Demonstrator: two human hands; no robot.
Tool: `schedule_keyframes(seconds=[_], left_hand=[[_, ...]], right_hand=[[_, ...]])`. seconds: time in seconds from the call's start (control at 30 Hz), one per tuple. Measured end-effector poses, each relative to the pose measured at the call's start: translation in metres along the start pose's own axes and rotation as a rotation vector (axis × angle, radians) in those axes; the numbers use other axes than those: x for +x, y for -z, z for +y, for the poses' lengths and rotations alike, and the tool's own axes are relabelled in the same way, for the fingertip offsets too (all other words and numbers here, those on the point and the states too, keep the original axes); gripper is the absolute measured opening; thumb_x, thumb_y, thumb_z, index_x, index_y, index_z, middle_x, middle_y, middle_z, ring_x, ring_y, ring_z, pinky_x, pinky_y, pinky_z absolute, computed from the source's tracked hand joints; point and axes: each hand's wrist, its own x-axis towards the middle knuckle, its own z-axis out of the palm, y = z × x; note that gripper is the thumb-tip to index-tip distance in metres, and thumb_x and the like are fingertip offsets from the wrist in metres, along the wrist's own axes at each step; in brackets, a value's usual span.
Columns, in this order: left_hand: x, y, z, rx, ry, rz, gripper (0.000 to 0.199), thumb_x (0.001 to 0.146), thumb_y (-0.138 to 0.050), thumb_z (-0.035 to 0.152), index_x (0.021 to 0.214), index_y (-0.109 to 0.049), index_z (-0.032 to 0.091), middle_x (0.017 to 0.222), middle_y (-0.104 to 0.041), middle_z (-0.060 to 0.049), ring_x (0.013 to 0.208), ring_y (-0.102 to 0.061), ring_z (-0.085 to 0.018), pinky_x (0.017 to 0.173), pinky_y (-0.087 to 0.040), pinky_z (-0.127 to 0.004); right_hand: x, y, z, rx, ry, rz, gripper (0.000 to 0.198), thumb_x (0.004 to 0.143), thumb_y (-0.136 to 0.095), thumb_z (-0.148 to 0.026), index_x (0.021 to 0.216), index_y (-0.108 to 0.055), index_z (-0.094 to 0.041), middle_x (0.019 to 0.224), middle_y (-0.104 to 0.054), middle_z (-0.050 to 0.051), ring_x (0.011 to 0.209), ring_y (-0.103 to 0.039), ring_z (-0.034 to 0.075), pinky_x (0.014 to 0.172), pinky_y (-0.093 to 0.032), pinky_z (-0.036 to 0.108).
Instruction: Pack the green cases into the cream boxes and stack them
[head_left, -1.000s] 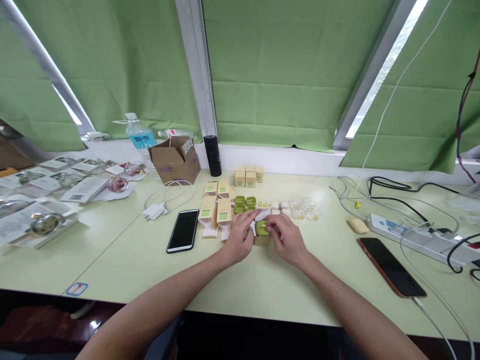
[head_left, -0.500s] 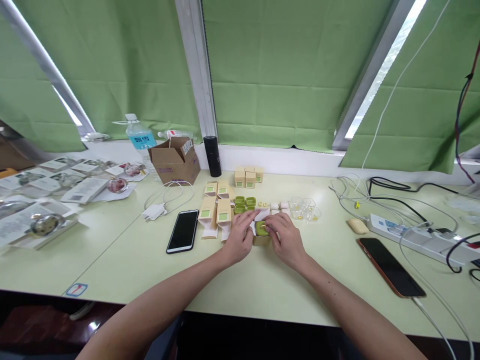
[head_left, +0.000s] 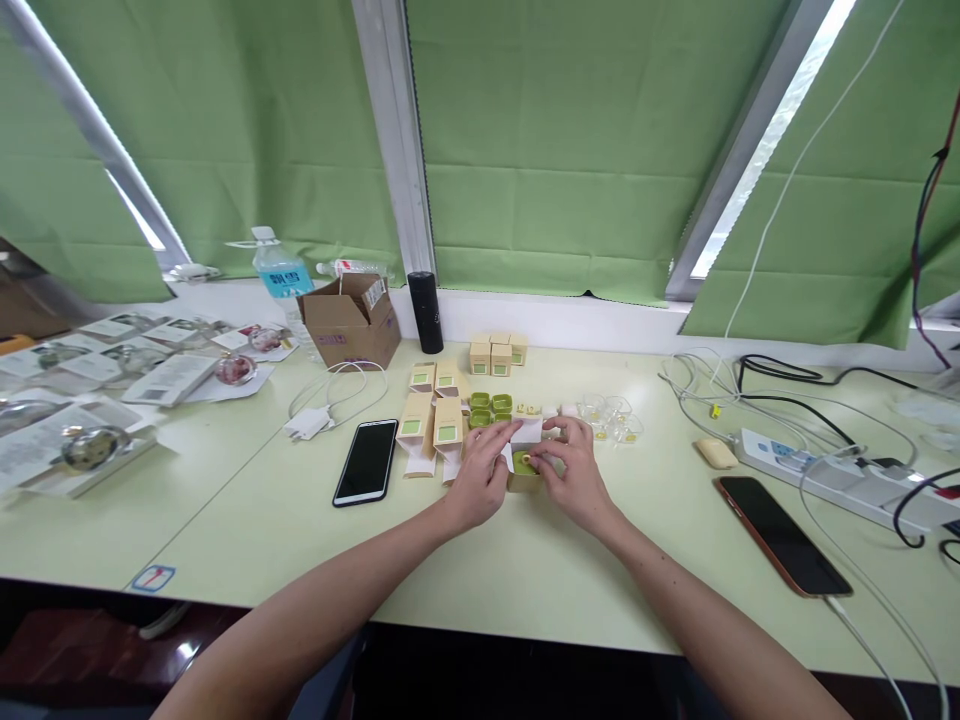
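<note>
A small open cardboard box (head_left: 523,482) stands upright on the table between my hands, its white inner flap (head_left: 526,430) raised at the back. Inside its mouth sits a small green pot (head_left: 520,465) with a little yellow piece on top. My left hand (head_left: 484,472) grips the box from the left, fingers along its opened flaps. From the right, the thumb and a finger of my right hand (head_left: 574,470) close on the pot's top, while another finger reaches to the raised flap. Several green pots (head_left: 490,405) stand just behind my left hand.
Opened cardboard boxes (head_left: 433,430) lie left of my hands; closed small boxes (head_left: 495,355) stand behind. Clear plastic cups (head_left: 611,417) are at the right. A phone (head_left: 365,463) lies left, another phone (head_left: 784,535) and a power strip (head_left: 825,475) right. A carton (head_left: 351,325) stands at the back.
The green pot has gone down deeper into the box. My right hand's fingers have spread, one moving up towards the raised flap. My left hand has stayed put.
</note>
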Motion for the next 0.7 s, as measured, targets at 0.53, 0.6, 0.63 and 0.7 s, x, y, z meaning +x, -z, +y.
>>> schedule_keyframes(seconds=[0.53, 0.6, 0.63, 0.7], left_hand=[[0.0019, 0.0040, -0.0021, -0.082, 0.076, 0.029, 0.058, 0.095, -0.037, 0.009, 0.148, -0.054, 0.028, 0.141, -0.063, -0.008, 0.135, -0.054, -0.026, 0.113, -0.042, -0.048], [0.0023, 0.0044, -0.0026, -0.089, 0.085, 0.039, 0.058, 0.095, -0.038, 0.010, 0.147, -0.054, 0.028, 0.139, -0.064, -0.008, 0.134, -0.055, -0.026, 0.114, -0.042, -0.048], [0.0025, 0.0045, -0.0030, -0.092, 0.087, 0.043, 0.057, 0.095, -0.038, 0.010, 0.147, -0.055, 0.028, 0.139, -0.064, -0.009, 0.134, -0.055, -0.026, 0.114, -0.041, -0.049], [0.0032, 0.0045, -0.0037, -0.098, 0.090, 0.045, 0.056, 0.095, -0.038, 0.010, 0.145, -0.056, 0.027, 0.138, -0.064, -0.009, 0.134, -0.054, -0.026, 0.115, -0.040, -0.050]], right_hand=[[-0.0002, 0.0040, -0.0008, 0.185, -0.060, 0.210, 0.019, 0.099, -0.052, -0.035, 0.108, -0.066, -0.025, 0.113, -0.065, 0.010, 0.115, -0.054, 0.028, 0.090, -0.054, 0.044], [0.0016, 0.0058, -0.0003, 0.220, -0.110, 0.255, 0.018, 0.098, -0.053, -0.036, 0.103, -0.066, -0.025, 0.107, -0.067, 0.009, 0.109, -0.057, 0.026, 0.084, -0.054, 0.040], [0.0025, 0.0063, 0.0001, 0.239, -0.141, 0.266, 0.018, 0.097, -0.054, -0.037, 0.100, -0.066, -0.024, 0.103, -0.067, 0.008, 0.103, -0.059, 0.025, 0.081, -0.053, 0.038], [0.0041, 0.0068, 0.0012, 0.282, -0.200, 0.267, 0.017, 0.095, -0.056, -0.037, 0.094, -0.066, -0.023, 0.095, -0.068, 0.006, 0.091, -0.061, 0.022, 0.075, -0.052, 0.035]])
